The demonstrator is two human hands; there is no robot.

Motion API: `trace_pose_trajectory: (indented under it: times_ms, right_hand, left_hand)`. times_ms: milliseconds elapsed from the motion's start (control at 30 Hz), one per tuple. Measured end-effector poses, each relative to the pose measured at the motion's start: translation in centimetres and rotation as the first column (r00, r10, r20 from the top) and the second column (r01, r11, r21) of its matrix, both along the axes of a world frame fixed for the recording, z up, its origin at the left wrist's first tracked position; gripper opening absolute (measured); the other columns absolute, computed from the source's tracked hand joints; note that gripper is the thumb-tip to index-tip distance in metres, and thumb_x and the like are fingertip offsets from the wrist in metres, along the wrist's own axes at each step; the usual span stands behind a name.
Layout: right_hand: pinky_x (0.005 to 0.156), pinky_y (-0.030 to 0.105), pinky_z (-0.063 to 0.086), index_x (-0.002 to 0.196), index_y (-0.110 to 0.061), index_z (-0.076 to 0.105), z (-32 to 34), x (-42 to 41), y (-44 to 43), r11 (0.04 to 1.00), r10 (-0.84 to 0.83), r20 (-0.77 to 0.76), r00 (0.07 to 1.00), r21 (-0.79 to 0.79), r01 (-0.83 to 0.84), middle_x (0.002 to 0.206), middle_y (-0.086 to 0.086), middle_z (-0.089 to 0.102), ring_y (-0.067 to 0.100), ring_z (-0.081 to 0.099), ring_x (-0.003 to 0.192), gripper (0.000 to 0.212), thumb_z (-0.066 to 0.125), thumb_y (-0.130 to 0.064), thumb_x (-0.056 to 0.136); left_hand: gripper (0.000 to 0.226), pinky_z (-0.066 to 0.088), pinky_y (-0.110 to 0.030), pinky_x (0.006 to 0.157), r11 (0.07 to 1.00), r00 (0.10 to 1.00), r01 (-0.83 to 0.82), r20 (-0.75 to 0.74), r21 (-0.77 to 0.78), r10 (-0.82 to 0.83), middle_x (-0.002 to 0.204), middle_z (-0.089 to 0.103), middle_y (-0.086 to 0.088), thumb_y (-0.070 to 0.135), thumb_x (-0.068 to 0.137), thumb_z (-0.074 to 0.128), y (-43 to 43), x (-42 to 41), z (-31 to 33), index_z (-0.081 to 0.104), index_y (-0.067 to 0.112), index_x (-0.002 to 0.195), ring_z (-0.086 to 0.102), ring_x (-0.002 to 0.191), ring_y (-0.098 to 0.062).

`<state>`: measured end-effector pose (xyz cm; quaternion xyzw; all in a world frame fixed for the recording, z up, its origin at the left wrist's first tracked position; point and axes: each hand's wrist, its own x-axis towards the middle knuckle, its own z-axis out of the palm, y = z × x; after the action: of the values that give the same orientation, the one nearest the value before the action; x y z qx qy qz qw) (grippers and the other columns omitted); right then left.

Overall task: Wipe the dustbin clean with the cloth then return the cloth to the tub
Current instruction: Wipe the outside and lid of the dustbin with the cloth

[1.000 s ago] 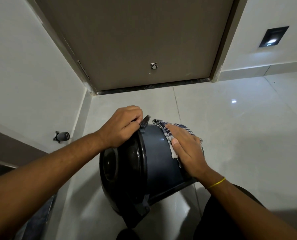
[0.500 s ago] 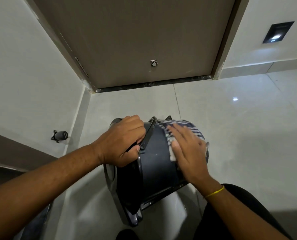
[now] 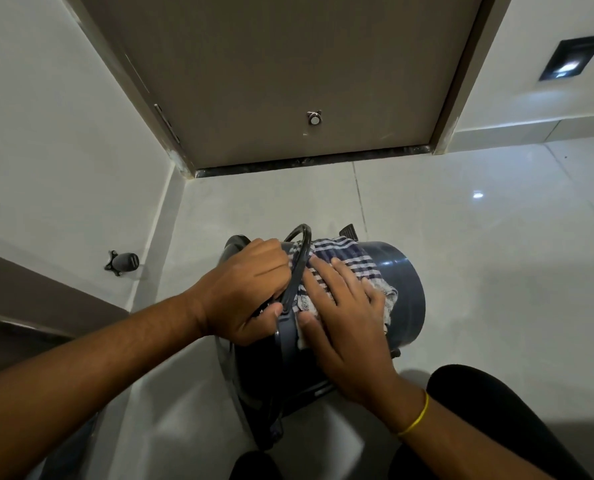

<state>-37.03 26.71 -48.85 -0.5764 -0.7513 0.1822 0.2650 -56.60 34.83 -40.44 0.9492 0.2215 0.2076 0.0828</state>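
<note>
A dark blue-grey dustbin lies on its side on the floor, its base pointing right and its rim toward the left. My left hand grips the rim and the black wire handle. A blue-and-white checked cloth is spread over the bin's curved side. My right hand lies flat on the cloth with fingers spread, pressing it against the bin. The tub is not in view.
A closed brown door with a small stopper knob stands just beyond the bin. A white wall with a black door stop runs along the left. Glossy pale floor tiles extend right. My dark-clothed knee is at bottom right.
The bin has rolled so its base faces further right. My right hand slid the cloth across its side toward the rim. My left hand shifted its grip along the rim.
</note>
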Motion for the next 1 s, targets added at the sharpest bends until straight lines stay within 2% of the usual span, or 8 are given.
trace_pose_trajectory:
  times_ms: [133, 300, 400, 567, 733, 867, 933, 1000]
  right_hand:
    - [0.122, 0.044, 0.022, 0.164, -0.048, 0.031, -0.7, 2.4, 2.1, 1.0, 0.011, 0.048, 0.999, 0.02, -0.012, 0.175, -0.02, 0.032, 0.013, 0.025, 0.165, 0.06, 0.014, -0.065, 0.109]
    - [0.122, 0.053, 0.03, 0.153, -0.038, 0.055, -2.4, 6.9, 6.7, 0.916, -0.369, -0.049, 0.928, -0.188, 0.354, 0.162, -0.013, 0.052, 0.019, 0.041, 0.156, 0.053, 0.033, -0.054, 0.109]
    - [0.124, 0.054, 0.028, 0.153, -0.037, 0.054, -2.0, 7.8, 7.2, 0.888, -0.407, -0.068, 0.911, -0.265, 0.377, 0.164, -0.013, 0.05, 0.017, 0.039, 0.156, 0.045, 0.038, -0.046, 0.113]
    - [0.125, 0.057, 0.028, 0.16, -0.04, 0.045, 1.5, 3.4, 3.9, 0.968, -0.17, 0.001, 0.986, -0.187, 0.167, 0.166, -0.015, 0.045, 0.015, 0.037, 0.158, 0.066, 0.022, -0.056, 0.1]
    - [0.129, 0.06, 0.021, 0.165, -0.049, 0.027, 2.8, 1.1, 1.6, 0.995, 0.037, -0.043, 0.998, -0.096, -0.041, 0.173, -0.019, 0.035, 0.011, 0.026, 0.164, 0.06, 0.038, -0.043, 0.107]
    - [0.129, 0.051, 0.032, 0.161, -0.057, 0.03, 2.8, 3.8, 1.2, 0.997, 0.073, -0.241, 0.968, 0.041, -0.065, 0.166, -0.014, 0.048, 0.01, 0.041, 0.158, 0.057, 0.041, -0.037, 0.109]
    - [0.129, 0.045, 0.035, 0.162, -0.044, 0.039, 1.9, 5.8, 0.8, 0.996, 0.064, -0.322, 0.945, 0.086, -0.038, 0.159, -0.006, 0.056, 0.015, 0.05, 0.153, 0.06, 0.045, -0.027, 0.104]
    - [0.118, 0.061, 0.047, 0.146, -0.011, 0.062, 0.8, 7.8, 0.9, 1.0, -0.03, -0.365, 0.931, -0.006, 0.03, 0.143, 0.012, 0.068, 0.035, 0.063, 0.137, 0.051, 0.047, -0.019, 0.098]
  left_hand:
    - [0.022, 0.025, -0.031, 0.075, 0.997, 0.997, -0.072, 0.011, 0.001, 0.072, 0.068, 0.046, -0.012, 0.025, 0.085, 0.044, -0.2, -0.1, -0.6, 0.047, 0.009, 0.07, 0.033, 0.071, -0.021]
    - [0.024, 0.023, -0.031, 0.075, 0.999, 0.999, -0.031, -0.034, 0.024, 0.031, 0.067, 0.044, -0.011, 0.024, 0.082, 0.046, -0.3, 0.9, -0.2, 0.048, 0.007, 0.065, 0.034, 0.068, -0.023]
    - [0.024, 0.025, -0.031, 0.074, 0.999, 0.999, 0.019, -0.039, 0.027, -0.018, 0.066, 0.044, -0.012, 0.024, 0.082, 0.047, -0.4, 1.3, 0.0, 0.048, 0.007, 0.064, 0.035, 0.067, -0.023]
    - [0.021, 0.031, -0.034, 0.068, 0.989, 0.99, 0.125, -0.068, 0.072, -0.12, 0.067, 0.046, -0.011, 0.025, 0.08, 0.053, -0.8, 1.9, 0.0, 0.049, 0.01, 0.067, 0.035, 0.069, -0.023]
    - [0.007, 0.03, -0.029, 0.079, 0.974, 0.973, 0.223, -0.067, 0.048, -0.219, 0.07, 0.054, -0.014, 0.012, 0.075, 0.062, -1.5, 2.8, 0.7, 0.058, 0.007, 0.071, 0.039, 0.073, -0.027]
    - [0.017, 0.045, -0.042, 0.081, 0.967, 0.967, 0.253, -0.049, 0.022, -0.252, 0.077, 0.063, -0.02, 0.007, 0.083, 0.058, -2.1, 5.2, 1.3, 0.069, -0.002, 0.075, 0.054, 0.075, -0.034]
    - [0.016, 0.049, -0.047, 0.088, 0.96, 0.958, 0.282, -0.046, -0.005, -0.281, 0.085, 0.068, -0.022, 0.008, 0.086, 0.06, -2.2, 7.8, 1.8, 0.071, -0.002, 0.08, 0.06, 0.083, -0.037]
    - [0.008, 0.049, -0.045, 0.087, 0.963, 0.963, 0.27, -0.024, 0.003, -0.27, 0.086, 0.067, -0.019, 0.006, 0.085, 0.065, -2.1, 10.4, 2.6, 0.069, 0.0, 0.081, 0.058, 0.084, -0.036]
